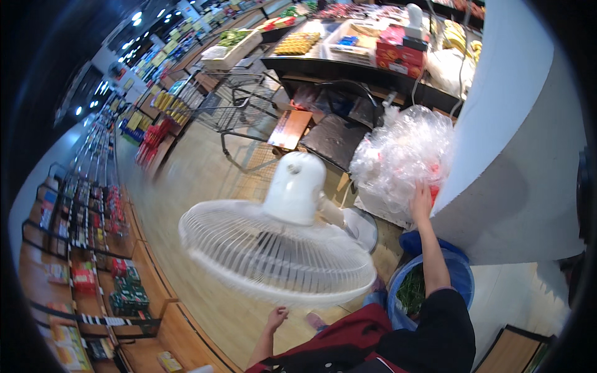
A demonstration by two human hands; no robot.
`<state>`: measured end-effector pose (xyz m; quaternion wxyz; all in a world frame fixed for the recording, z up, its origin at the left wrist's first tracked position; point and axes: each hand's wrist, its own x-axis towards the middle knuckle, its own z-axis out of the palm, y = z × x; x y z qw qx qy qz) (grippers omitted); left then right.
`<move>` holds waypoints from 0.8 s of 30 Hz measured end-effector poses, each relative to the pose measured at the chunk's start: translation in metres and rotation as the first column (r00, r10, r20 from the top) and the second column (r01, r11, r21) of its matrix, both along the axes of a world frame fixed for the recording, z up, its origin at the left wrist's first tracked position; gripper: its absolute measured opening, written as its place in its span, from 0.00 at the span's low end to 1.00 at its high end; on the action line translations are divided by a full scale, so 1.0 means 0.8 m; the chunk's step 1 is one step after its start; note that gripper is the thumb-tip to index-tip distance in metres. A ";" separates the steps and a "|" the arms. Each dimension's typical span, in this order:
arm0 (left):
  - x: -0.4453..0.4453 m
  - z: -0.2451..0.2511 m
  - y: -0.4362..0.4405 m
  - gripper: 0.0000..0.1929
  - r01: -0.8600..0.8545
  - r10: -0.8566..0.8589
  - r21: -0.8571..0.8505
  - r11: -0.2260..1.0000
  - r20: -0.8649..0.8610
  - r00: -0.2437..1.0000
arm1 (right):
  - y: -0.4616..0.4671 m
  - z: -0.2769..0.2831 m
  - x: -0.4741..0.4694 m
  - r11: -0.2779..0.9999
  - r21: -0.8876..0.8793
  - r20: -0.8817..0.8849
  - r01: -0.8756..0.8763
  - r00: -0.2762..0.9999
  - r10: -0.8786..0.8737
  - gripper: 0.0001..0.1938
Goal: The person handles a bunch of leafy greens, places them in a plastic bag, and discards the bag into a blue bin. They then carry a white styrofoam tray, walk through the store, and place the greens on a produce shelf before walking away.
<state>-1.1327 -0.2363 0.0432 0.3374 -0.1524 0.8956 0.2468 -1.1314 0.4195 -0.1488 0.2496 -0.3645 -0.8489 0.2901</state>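
Note:
My right hand (421, 203) reaches up to a heap of crumpled clear plastic bags (396, 151) beside the white pillar. Its fingers touch the lower right of the heap, near a red piece of plastic (434, 193); whether they grip anything cannot be seen. Low in the view, my left hand (278, 317) hangs with curled fingers, and nothing shows in it. Just beyond the left hand is a white electric fan (295, 189) with a wire cage. Under my right forearm stands a blue bin (466, 284) holding green leafy scraps (410, 291).
A curved white pillar (508, 186) borders the right side. Beyond the fan are a dark-cushioned chair (336, 137), a wooden stool (290, 129) and a wire shopping cart (235, 114). Produce displays (298, 43) line the back. Stocked wooden shelves (158, 279) run along the left.

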 end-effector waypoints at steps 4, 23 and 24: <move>-0.040 -0.001 -0.057 0.23 0.115 -0.123 -0.097 0.989 -0.080 0.989 | -0.169 -0.015 0.138 0.824 -0.552 0.436 -0.129 0.798 0.416 0.21; -0.167 0.110 -0.445 0.19 0.169 -0.281 -0.294 0.941 -0.394 0.875 | -0.759 0.651 -0.089 -0.888 -0.292 -0.608 -0.354 -0.648 0.458 0.21; -0.204 0.131 -0.449 0.18 0.168 -0.295 -0.302 0.938 -0.443 0.847 | -0.761 0.665 -0.118 -0.850 -0.366 -0.566 -0.378 -0.635 0.526 0.20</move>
